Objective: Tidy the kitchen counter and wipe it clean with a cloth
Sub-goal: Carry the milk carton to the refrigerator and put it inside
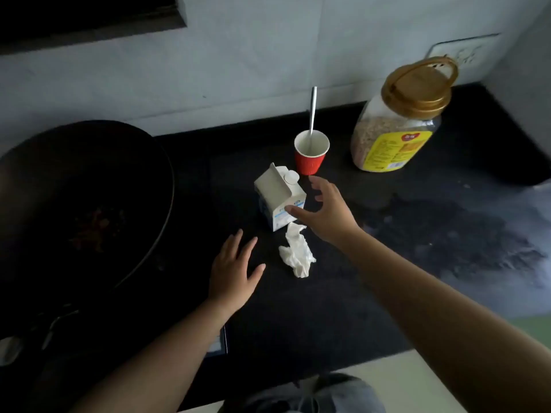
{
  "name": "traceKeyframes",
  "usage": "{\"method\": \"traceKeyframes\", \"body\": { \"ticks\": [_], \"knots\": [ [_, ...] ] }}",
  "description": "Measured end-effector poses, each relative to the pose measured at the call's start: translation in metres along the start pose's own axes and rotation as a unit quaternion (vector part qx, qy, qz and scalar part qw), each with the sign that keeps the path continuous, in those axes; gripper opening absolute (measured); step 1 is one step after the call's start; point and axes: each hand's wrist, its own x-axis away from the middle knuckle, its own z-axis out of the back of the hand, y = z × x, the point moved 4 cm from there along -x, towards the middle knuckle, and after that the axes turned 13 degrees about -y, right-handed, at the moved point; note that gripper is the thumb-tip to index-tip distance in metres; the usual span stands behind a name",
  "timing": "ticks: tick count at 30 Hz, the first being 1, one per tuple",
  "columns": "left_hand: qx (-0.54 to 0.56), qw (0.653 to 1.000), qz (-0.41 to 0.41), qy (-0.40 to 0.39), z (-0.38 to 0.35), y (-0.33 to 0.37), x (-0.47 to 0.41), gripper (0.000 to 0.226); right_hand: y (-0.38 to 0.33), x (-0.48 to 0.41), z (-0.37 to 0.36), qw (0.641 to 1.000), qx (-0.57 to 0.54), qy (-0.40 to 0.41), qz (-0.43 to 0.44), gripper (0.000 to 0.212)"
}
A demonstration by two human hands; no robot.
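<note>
A small white milk carton (pixel 275 193) stands on the black counter (pixel 328 308). My right hand (pixel 323 214) is open right beside it, thumb touching its lower front corner, fingers spread behind its right side. A crumpled white tissue (pixel 296 253) lies just in front of the carton. My left hand (pixel 234 271) hovers open and flat over the counter, left of the tissue, holding nothing. Behind the carton stands a red paper cup (pixel 311 156) with a metal spoon (pixel 313 110) in it.
A large dark wok (pixel 86 201) with food residue fills the left side. A clear jar of oats (pixel 396 126) with a gold lid stands at the back right. The wall runs along the back. A pale smear (pixel 447 234) marks the counter at right.
</note>
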Motion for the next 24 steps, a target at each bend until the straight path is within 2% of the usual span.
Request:
{"method": "traceKeyframes", "body": {
  "ticks": [4,8,12,20,24],
  "knots": [
    [0.006,1.000,-0.004,0.011,0.002,-0.002,0.001,0.058,-0.014,-0.026,-0.004,0.994,0.015,-0.108,0.031,0.087],
    [0.012,1.000,-0.011,0.021,0.003,-0.004,-0.001,0.057,-0.018,-0.037,-0.007,0.985,-0.019,-0.165,0.051,0.092],
    [0.008,0.999,-0.011,0.029,0.001,-0.003,0.000,0.058,-0.007,-0.030,-0.013,0.985,-0.013,-0.164,0.043,0.085],
    [0.005,0.999,-0.013,0.033,0.000,-0.003,-0.001,0.057,-0.015,-0.042,-0.014,0.980,-0.033,-0.185,0.062,0.103],
    [0.006,0.999,-0.017,0.039,0.002,-0.002,0.000,0.057,-0.018,-0.040,-0.017,0.980,-0.038,-0.179,0.076,0.102]
  ]
}}
